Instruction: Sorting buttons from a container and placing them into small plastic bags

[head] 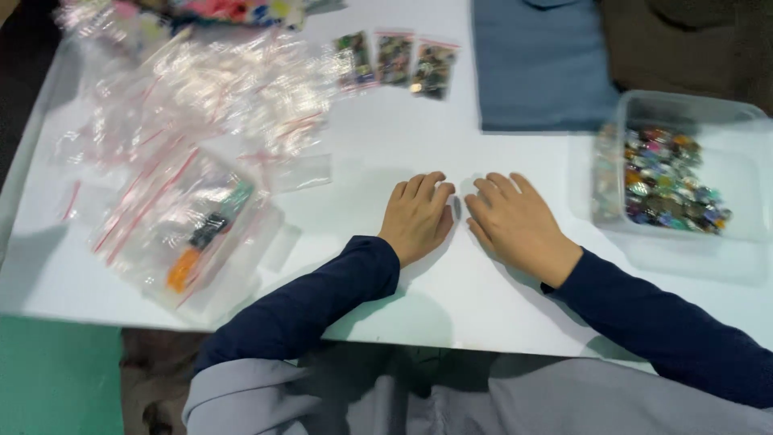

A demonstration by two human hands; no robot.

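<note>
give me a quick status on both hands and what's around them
Left hand and right hand flat on white table, holding nothing. Clear tub of coloured pieces near right. Pile of small plastic bags off left.

Light: bright, even overhead light on the white table (403,137).
Shadows: soft, just beside the left hand (417,216) and right hand (519,225).
Glare: sheen on the clear bags (209,105) left of the hands.
Blur: whole frame slightly soft; the bead box (684,169), right of the hands, smeared.

Left hand (419,216) and right hand (519,225) flat, palms down, side by side, fingers (427,187) extended
</note>
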